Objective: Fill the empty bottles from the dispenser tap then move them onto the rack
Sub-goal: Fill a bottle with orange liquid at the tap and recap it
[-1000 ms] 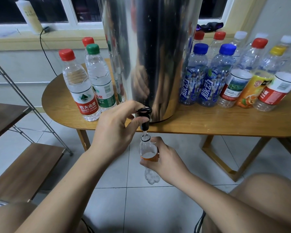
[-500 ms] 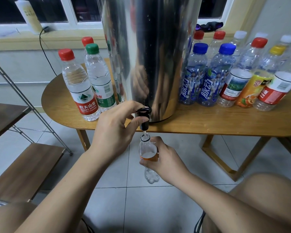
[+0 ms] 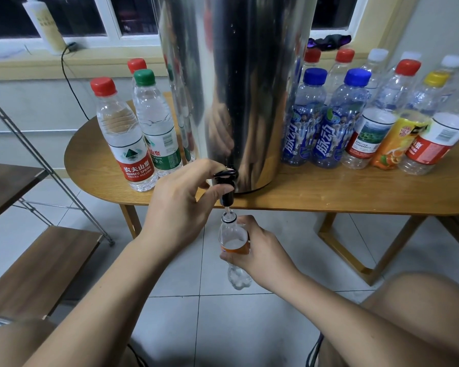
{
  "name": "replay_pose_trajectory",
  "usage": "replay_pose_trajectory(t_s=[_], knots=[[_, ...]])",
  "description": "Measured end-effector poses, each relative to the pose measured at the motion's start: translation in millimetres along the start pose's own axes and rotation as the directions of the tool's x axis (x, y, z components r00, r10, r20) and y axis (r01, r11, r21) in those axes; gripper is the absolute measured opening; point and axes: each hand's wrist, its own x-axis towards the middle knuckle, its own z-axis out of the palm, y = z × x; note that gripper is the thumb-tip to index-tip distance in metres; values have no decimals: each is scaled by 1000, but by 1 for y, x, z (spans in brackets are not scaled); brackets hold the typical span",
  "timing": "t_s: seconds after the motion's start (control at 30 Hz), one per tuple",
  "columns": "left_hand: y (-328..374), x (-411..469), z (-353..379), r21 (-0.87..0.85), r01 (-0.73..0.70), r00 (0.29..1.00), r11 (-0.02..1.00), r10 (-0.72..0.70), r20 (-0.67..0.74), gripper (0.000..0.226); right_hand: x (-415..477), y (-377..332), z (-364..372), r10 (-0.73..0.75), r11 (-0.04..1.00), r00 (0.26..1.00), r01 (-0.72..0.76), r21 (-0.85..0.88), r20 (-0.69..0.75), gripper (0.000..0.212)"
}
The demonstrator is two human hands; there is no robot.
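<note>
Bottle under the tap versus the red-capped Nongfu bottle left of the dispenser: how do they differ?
The bottle under the tap is uncapped; the red-capped Nongfu bottle is closed. The bottle under the tap is held by the right hand, lower than the table; the red-capped Nongfu bottle stands on it. Both are clear plastic.

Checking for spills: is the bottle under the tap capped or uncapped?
Uncapped: the bottle shows a bare open neck beneath the tap, gripped by the right hand.

An uncapped clear bottle (image 3: 233, 239) with an orange label stands upright, mouth just beneath the black tap (image 3: 227, 185).
</note>
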Motion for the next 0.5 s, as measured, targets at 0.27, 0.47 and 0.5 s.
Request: replay_pose_trajectory(t_s=[0.27, 0.47, 0.5], knots=[[1, 0, 0, 11, -12, 1000, 1000, 12, -7, 18, 0, 2, 1, 11, 1000, 1000, -11, -7, 6, 67], [-1, 0, 0, 10, -4, 1000, 1000, 4, -10, 18, 2, 2, 2, 16, 1000, 1000, -16, -19, 12, 69], [0, 0, 0, 11, -9, 1000, 1000, 9, -13, 18, 2, 2, 2, 16, 1000, 1000, -15, -22, 12, 69]])
